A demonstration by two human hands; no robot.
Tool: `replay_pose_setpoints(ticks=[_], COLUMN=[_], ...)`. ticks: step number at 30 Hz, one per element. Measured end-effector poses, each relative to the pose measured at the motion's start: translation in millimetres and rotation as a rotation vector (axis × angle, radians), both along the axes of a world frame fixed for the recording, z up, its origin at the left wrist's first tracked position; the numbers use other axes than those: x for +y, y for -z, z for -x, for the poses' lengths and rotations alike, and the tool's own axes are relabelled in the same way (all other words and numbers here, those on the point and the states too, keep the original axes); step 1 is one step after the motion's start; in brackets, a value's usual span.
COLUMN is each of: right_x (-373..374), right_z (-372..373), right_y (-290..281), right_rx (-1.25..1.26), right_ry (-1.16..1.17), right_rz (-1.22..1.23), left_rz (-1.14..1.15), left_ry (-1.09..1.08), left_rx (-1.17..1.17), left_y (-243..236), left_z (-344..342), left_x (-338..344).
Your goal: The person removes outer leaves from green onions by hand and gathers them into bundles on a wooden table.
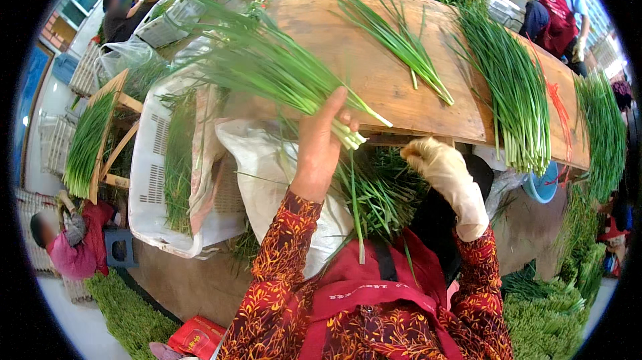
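Note:
My bare left hand (322, 146) is closed around the pale stem ends of a bunch of garlic chives (267, 69). Their green leaves fan out to the upper left, blurred at the tips. My right hand (447, 183), in a cream glove, is at the table's near edge with its fingers curled together; whatever they may hold is hidden. A few chives (401, 52) lie loose on the wooden table (321, 32). To their right rests a thick bundle of chives (515, 92). One chive stem (356, 206) hangs below my left hand, in front of my apron.
Left of me stands a white plastic crate (150, 179) with a white sack (267, 179) beside it. Red ties (558, 112) hang at the table's right, above a blue basin (540, 183). Loose greens (381, 189) lie below the table edge. Other people work around.

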State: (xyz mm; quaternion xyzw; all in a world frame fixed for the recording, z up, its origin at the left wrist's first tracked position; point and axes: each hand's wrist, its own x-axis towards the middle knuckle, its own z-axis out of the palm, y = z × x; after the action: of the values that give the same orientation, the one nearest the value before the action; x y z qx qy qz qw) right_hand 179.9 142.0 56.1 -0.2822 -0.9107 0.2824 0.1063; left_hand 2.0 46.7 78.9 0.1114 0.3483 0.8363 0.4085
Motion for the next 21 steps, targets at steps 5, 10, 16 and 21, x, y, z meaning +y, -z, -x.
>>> replay_pose_setpoints(ticks=[5,10,16,21], right_x=[-2.4,-13.1,-12.8,-28.2], right_z=[29.4,53.3,53.9,62.3], right_y=[-37.5,-44.6,-37.2,-28.6], right_rx=[0.425,0.429,0.440,0.433], right_ry=[0.279,0.068,0.108,0.084], right_rz=[0.562,0.707,0.945,0.945], left_rz=[0.066,0.095,0.049,0.080], left_ry=[0.025,0.055,0.083,0.275], left_rx=[-0.018,0.008,0.032,0.026], left_y=[1.0,-2.3,2.5,26.9], left_z=[-2.4,-4.0,-4.8,-2.8], left_x=[-7.0,-8.0,-7.5,-17.5])
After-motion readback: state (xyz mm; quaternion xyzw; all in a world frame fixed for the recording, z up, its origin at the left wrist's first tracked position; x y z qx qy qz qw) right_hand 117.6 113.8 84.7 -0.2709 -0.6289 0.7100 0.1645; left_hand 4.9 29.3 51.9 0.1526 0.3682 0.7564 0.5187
